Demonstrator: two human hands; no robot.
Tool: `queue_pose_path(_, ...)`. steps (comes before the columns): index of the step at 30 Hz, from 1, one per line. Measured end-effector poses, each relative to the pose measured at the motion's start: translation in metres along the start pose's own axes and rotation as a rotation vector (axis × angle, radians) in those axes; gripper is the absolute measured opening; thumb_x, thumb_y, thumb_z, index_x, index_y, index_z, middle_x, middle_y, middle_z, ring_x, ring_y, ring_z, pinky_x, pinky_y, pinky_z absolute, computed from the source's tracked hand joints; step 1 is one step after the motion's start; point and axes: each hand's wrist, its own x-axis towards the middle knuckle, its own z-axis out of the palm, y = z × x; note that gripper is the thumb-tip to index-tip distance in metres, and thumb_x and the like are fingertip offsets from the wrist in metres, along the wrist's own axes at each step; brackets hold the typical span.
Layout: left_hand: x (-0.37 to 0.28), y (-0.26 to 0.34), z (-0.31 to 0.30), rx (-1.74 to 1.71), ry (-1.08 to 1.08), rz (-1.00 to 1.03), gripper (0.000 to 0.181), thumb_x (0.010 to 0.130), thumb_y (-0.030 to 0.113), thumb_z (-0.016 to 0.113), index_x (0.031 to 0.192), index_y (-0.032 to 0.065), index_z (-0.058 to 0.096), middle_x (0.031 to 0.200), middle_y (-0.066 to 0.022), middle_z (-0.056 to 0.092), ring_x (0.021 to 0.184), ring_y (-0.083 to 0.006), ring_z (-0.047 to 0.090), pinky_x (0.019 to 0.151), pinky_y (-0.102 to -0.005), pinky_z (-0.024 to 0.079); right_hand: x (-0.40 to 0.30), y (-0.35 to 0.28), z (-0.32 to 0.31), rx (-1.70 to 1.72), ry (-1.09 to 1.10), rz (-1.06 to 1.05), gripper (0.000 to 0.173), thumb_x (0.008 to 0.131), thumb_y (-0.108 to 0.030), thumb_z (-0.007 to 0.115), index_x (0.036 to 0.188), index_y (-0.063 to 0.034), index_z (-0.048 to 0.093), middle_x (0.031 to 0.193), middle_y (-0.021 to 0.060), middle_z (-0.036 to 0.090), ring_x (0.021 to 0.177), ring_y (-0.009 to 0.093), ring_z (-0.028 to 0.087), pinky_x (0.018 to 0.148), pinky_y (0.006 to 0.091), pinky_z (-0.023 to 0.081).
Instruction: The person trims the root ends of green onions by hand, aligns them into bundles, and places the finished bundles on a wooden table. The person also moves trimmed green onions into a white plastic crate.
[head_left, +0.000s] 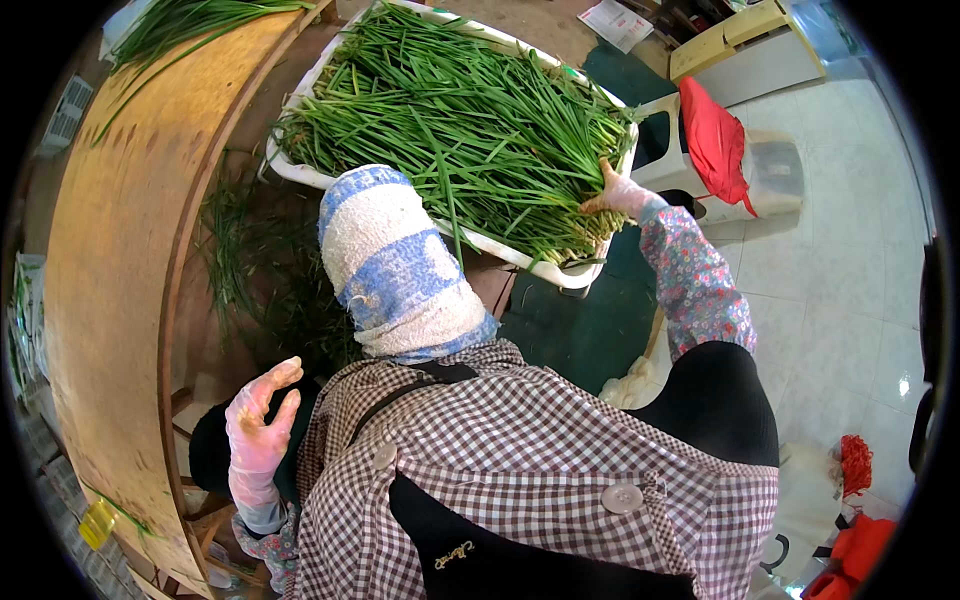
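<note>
A white plastic tub (304, 174) holds a thick heap of long, flat green leaves with pale stalk ends, like garlic chives (465, 112). My right hand (622, 193), in a thin translucent glove, reaches to the tub's right end; its thumb and a finger lie on either side of a bunch by the pale ends, and the other fingertips are hidden. At the left, beside my checked apron (525, 420), my left hand (262, 424) is raised in a similar glove, fingers curled apart with nothing between them. Blue-and-white striped terry cloth (401, 262) covers a rounded form below the tub.
A wooden table (112, 300) runs along the left, with more green leaves (187, 26) at its far end. Loose leaves (232, 262) lie on the floor under it. Right of the tub stands a pale plastic stool (772, 172) with a red cloth or bag (712, 142).
</note>
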Motion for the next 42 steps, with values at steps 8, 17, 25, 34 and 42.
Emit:
queue_pose_path(8, -0.002, 0.004, -0.002, -0.026, 0.008, 0.043, 0.034, 0.078, -0.011, 0.06, 0.111, -0.0014, 0.06, 0.11, -0.0125, 0.065, 0.1, -0.0194, 0.063, 0.089, -0.0298, 0.049, -0.024, -0.041, -0.065, -0.374, 0.083, -0.018, 0.058, 0.051, -0.029, 0.081, 0.096, 0.0017, 0.062, 0.086, 0.0164, 0.067, 0.084, 0.03, 0.066, 0.073, 0.0362, 0.053)
queue_pose_path(17, 0.034, 0.031, 0.003, 0.042, 0.006, 0.27, 0.031, 0.078, -0.006, 0.061, 0.108, 0.0002, 0.063, 0.103, -0.0113, 0.067, 0.093, -0.0198, 0.066, 0.084, -0.0297, 0.05, -0.051, 0.016, -0.108, 0.835, -0.315, 0.174, 0.019, 0.07, -0.011, 0.069, 0.084, 0.0013, 0.066, 0.071, 0.0084, 0.066, 0.057, 0.017, 0.062, 0.054, 0.0292, 0.052)
queue_pose_path(25, 0.159, 0.083, 0.153, -0.657, -0.717, -0.118, 0.044, 0.093, 0.027, 0.053, 0.125, -0.0025, 0.05, 0.117, -0.0158, 0.06, 0.103, -0.0211, 0.06, 0.092, -0.032, 0.046, -0.091, -0.001, -0.041, 1.647, -0.326, 0.063, 0.018, 0.08, -0.013, 0.065, 0.091, 0.0012, 0.063, 0.079, 0.0096, 0.068, 0.061, 0.02, 0.065, 0.055, 0.0284, 0.056)
queue_pose_path(34, 0.2, 0.09, 0.332, -0.664, -0.638, -0.071, 0.019, 0.091, 0.012, 0.05, 0.108, 0.0041, 0.055, 0.091, -0.0075, 0.063, 0.086, -0.0214, 0.063, 0.071, -0.0299, 0.053, -0.134, -0.06, 0.025, 1.733, -0.238, 0.053, 0.031, 0.085, -0.017, 0.067, 0.11, -0.0014, 0.057, 0.097, 0.0108, 0.067, 0.081, 0.021, 0.067, 0.07, 0.0335, 0.057)
queue_pose_path(42, 0.252, 0.091, 0.306, -0.079, -0.623, 0.416, 0.035, 0.081, 0.015, 0.056, 0.116, 0.0108, 0.059, 0.112, -0.011, 0.061, 0.107, -0.0286, 0.054, 0.092, -0.0353, 0.044, -0.137, 0.007, 0.032, 2.055, -0.435, 0.068, 0.03, 0.081, -0.015, 0.061, 0.103, 0.0055, 0.059, 0.085, 0.0125, 0.062, 0.073, 0.024, 0.061, 0.069, 0.0347, 0.053)
